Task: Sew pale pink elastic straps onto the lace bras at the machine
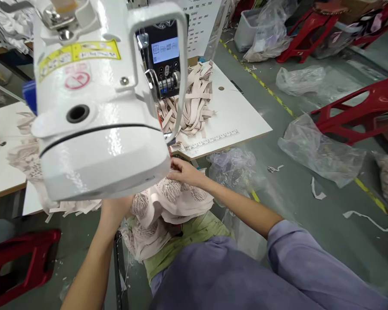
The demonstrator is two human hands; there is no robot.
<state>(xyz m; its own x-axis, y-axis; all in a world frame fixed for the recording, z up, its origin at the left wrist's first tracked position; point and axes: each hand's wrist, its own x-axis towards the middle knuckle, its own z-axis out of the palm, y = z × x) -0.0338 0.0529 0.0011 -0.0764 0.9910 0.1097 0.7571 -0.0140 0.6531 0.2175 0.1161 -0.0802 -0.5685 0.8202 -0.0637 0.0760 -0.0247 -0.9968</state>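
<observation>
A white sewing machine head [100, 129] fills the upper left of the view and hides its needle area. Beneath its right end, my right hand [183, 172] has its fingers pinched together at the top edge of beige lace fabric [173, 196]. The fabric drapes in folds from the machine down over my lap. My left hand [118, 209] is at the left side of this fabric, under the machine. Its fingers are hidden by the machine head, so their grip does not show.
Beige strips [194, 103] lie heaped on the white table [242, 116], behind a printed ruler scale. More beige lace pieces [29, 159] rest left of the machine. Red stools [365, 112] and clear plastic bags [320, 146] are on the floor at right; another red stool [26, 258] stands lower left.
</observation>
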